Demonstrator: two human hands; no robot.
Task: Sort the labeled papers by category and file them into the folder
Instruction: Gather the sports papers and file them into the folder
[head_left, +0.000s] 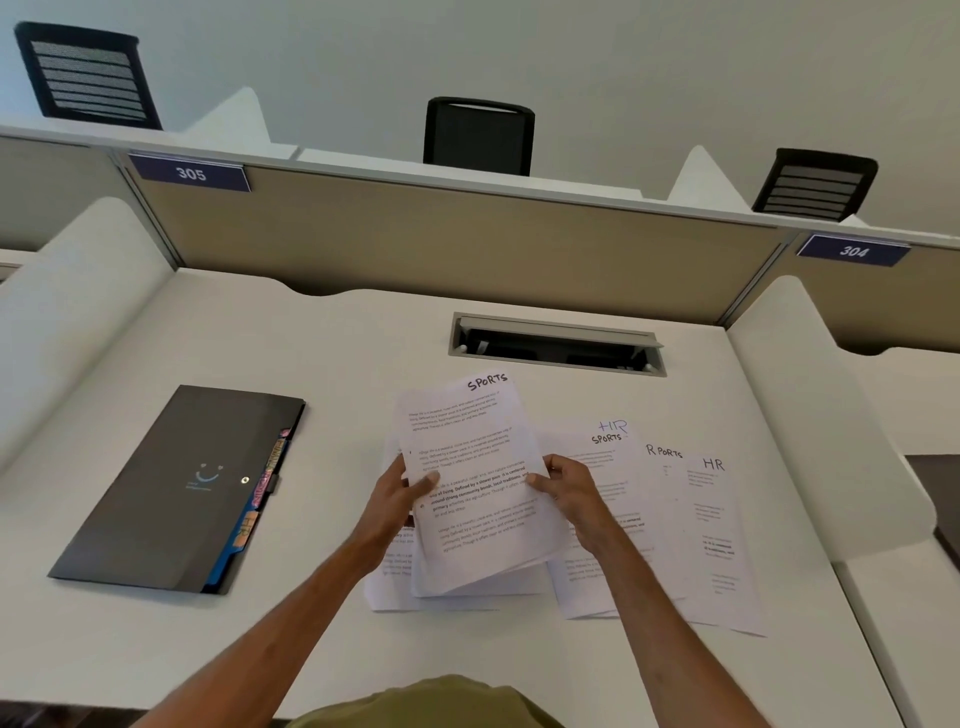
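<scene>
Holding a small stack of printed sheets (470, 483) above the white desk (291, 639), the person grips it from both sides. The left hand (401, 496) has its thumb curled over the left edge of the top page, and the right hand (569, 486) pinches the right edge in the same way, with the thumb on top and the other fingers hidden beneath. The top page carries the handwritten word SPORTS at its upper right corner, and the stack is turned a little, so its lines of text rise toward the right. Under and beside the stack more papers lie flat on the desk. Just to the right is a first sheet (602, 462) marked HR in blue with SPORTS in black below it. Next to it is a second sheet (667, 499) whose label is partly covered and reads like "R PORTS", and furthest right is a third sheet (724, 525) marked HR. These three overlap each other. A few more pages (387, 584) show under the left wrist, their labels hidden. The folder (171, 499), dark grey and closed, lies well apart on the left of the desk, with coloured tabs (262, 488) showing along its right edge. Behind the papers there is a cable slot (556, 345) in the desk, then a beige partition (441, 234) with the plates 305 (189, 173) and 304 (852, 251). Three black chairs (478, 135) stand beyond it.
</scene>
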